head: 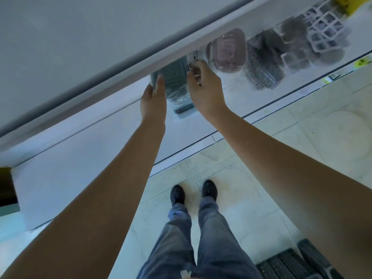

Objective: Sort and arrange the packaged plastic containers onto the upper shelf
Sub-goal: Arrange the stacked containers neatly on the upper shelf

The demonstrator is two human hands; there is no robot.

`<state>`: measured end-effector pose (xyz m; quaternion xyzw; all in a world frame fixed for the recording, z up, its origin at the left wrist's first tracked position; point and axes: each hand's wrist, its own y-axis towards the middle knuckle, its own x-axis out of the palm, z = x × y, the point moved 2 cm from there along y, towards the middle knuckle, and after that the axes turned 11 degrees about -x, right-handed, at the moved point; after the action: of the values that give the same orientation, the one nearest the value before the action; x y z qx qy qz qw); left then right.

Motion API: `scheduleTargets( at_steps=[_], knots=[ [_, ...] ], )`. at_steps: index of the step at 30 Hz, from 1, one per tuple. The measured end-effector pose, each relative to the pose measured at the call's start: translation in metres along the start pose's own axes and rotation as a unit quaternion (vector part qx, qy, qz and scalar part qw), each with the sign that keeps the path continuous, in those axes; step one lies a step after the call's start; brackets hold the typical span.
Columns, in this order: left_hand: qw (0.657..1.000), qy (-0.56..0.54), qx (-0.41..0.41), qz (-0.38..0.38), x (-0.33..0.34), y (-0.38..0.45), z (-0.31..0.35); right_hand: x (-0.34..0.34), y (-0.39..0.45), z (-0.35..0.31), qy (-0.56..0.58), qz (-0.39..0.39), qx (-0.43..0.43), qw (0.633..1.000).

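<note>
Both hands reach to a dark green slatted container (177, 81) wrapped in clear plastic, lying on the lower shelf (90, 150) just under the edge of the upper shelf (112, 63). The left hand (154, 99) lies flat against its left side, fingers straight. The right hand (203, 85) curls round its right edge, pinching the wrap. Just right sits a pink packaged container (227, 50), then dark mesh baskets (263, 65) and white lattice holders (326, 33).

teal container (177, 81) | wrapped | shelf edge, beside pink container (227, 51)
</note>
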<state>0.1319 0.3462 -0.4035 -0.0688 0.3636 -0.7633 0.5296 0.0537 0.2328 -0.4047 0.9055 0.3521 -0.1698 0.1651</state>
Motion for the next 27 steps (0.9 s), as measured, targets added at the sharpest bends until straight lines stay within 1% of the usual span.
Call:
scheduleTargets(
  at_steps=[3, 5, 7, 9, 12, 14, 16, 18, 20, 24, 27],
  knots=[
    [0.991, -0.117, -0.004, -0.063, -0.021, -0.018, -0.006, -0.01, 0.0, -0.008, 0.059, 0.009, 0.04, 0.997],
    [0.985, -0.147, -0.019, -0.083, -0.035, -0.031, -0.015, -0.017, 0.003, -0.009, 0.068, 0.003, 0.068, 0.995],
    [0.986, -0.147, -0.041, -0.063, -0.049, -0.039, -0.029, -0.022, 0.009, -0.004, 0.015, -0.018, 0.068, 0.997],
    [0.981, -0.173, -0.073, -0.039, -0.062, -0.042, -0.044, -0.017, 0.013, 0.006, -0.074, -0.064, 0.048, 0.994],
    [0.971, -0.221, -0.093, -0.012, -0.08, -0.038, -0.066, 0.011, 0.01, 0.023, -0.179, -0.155, 0.025, 0.971],
    [0.969, -0.234, -0.085, 0.002, -0.09, -0.035, -0.077, 0.038, 0.006, 0.034, -0.235, -0.197, 0.032, 0.951],
    [0.968, -0.24, -0.077, 0.015, -0.1, -0.033, -0.086, 0.061, 0.005, 0.042, -0.293, -0.221, 0.039, 0.929],
    [0.967, -0.243, -0.073, 0.025, -0.109, -0.033, -0.094, 0.075, 0.008, 0.047, -0.332, -0.207, 0.04, 0.919],
    [0.964, -0.252, -0.073, 0.034, -0.118, -0.035, -0.103, 0.079, 0.011, 0.049, -0.345, -0.176, 0.033, 0.921],
    [0.961, -0.263, -0.075, 0.036, -0.128, -0.046, -0.12, 0.075, 0.008, 0.048, -0.296, -0.134, 0.023, 0.945],
    [0.955, -0.281, -0.084, 0.041, -0.135, -0.062, -0.131, 0.061, -0.007, 0.034, -0.242, -0.096, -0.007, 0.966]
  ],
)
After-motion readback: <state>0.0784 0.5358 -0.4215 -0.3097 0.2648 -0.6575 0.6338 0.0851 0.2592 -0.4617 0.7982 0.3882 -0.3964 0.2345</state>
